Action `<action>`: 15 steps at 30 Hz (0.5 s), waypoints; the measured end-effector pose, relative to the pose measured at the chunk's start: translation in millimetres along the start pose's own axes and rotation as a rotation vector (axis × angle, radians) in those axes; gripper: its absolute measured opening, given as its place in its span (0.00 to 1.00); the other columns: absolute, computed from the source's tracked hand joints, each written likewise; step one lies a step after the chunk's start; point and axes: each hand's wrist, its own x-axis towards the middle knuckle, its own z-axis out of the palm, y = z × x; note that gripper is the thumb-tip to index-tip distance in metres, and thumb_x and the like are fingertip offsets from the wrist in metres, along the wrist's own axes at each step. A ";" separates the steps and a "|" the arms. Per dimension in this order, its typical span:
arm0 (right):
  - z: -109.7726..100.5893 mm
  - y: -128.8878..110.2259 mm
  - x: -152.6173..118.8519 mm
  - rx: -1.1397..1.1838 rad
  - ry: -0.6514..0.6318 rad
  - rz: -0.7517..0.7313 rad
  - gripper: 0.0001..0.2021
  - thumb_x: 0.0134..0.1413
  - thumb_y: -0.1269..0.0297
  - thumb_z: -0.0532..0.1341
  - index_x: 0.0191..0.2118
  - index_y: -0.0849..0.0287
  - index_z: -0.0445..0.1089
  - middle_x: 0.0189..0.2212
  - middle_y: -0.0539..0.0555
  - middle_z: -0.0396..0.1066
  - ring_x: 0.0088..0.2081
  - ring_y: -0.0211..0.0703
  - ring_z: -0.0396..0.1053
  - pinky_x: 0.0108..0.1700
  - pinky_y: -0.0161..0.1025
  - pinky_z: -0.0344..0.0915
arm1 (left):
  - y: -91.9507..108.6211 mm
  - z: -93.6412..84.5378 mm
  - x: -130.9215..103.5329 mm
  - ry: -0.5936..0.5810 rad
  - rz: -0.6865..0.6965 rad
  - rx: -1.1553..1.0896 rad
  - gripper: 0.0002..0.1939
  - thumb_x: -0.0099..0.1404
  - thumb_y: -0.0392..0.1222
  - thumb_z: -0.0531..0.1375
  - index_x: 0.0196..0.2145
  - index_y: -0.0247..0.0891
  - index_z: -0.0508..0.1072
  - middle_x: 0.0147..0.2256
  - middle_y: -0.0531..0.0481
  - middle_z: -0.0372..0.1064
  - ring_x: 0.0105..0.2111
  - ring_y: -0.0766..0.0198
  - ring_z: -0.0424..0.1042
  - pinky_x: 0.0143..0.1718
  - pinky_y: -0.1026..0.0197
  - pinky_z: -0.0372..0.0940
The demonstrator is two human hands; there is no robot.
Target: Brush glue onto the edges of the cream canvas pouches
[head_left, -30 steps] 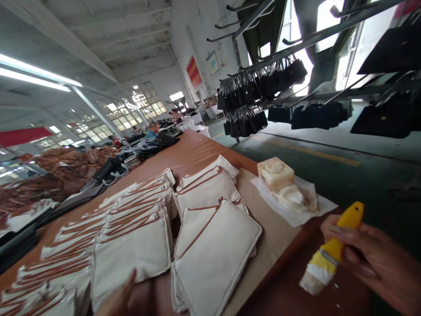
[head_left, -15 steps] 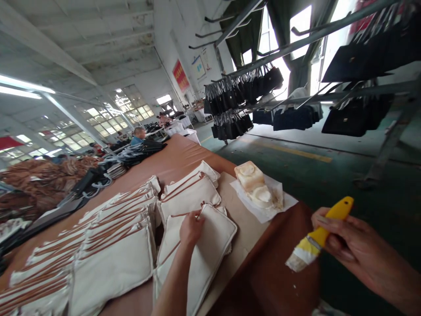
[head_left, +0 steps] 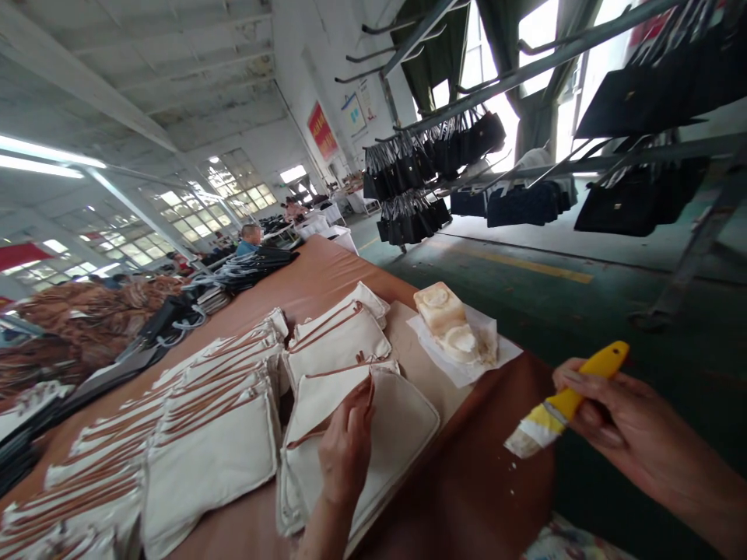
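My left hand (head_left: 344, 443) pinches the brown-trimmed edge of a cream fabric pouch (head_left: 391, 435), the top one of a pile. That edge is pulled back, and brown material shows beneath it. My right hand (head_left: 624, 424) grips a paintbrush by its yellow handle (head_left: 598, 373), off to the right of the pouch. White paste coats the brush's bristles, which point down and left. Beyond the pouches, a stained plastic container (head_left: 440, 307) crusted with white paste lies on white paper (head_left: 507, 351).
Stacked cream pouches (head_left: 210, 467) with brown strips cover the left of the brown-covered table (head_left: 327, 264). Black bags (head_left: 408, 167) hang from a metal rack at the right. Brown pieces (head_left: 105, 319) are heaped at far left, and a person (head_left: 250, 237) sits farther back.
My left hand has drawn the pouch's brown-trimmed edge toward me and slightly right, opening a fold. My right hand and the brush have hardly moved.
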 end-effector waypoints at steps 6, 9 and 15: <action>5.0 -0.8 -1.3 0.025 -0.072 -0.007 0.14 0.47 0.58 0.71 0.27 0.61 0.68 0.15 0.45 0.53 0.16 0.27 0.47 0.16 0.25 0.47 | 16.2 3.4 -11.4 -0.054 0.350 0.229 0.16 0.68 0.49 0.55 0.48 0.46 0.77 0.41 0.42 0.70 0.44 0.54 0.69 0.53 0.57 0.60; 6.5 -2.6 -3.8 -0.010 -0.034 -0.033 0.14 0.47 0.59 0.71 0.28 0.61 0.68 0.16 0.45 0.54 0.16 0.27 0.49 0.16 0.24 0.45 | 16.6 4.4 -12.8 -0.139 0.463 0.266 0.17 0.70 0.45 0.52 0.51 0.50 0.75 0.42 0.42 0.70 0.45 0.54 0.69 0.53 0.56 0.60; 6.3 -8.9 4.8 0.011 -0.045 -0.062 0.13 0.48 0.60 0.71 0.27 0.61 0.68 0.17 0.46 0.54 0.17 0.27 0.49 0.18 0.25 0.52 | 5.3 10.2 -12.8 -0.230 0.544 0.591 0.20 0.72 0.39 0.47 0.57 0.49 0.69 0.39 0.43 0.68 0.40 0.55 0.67 0.41 0.58 0.64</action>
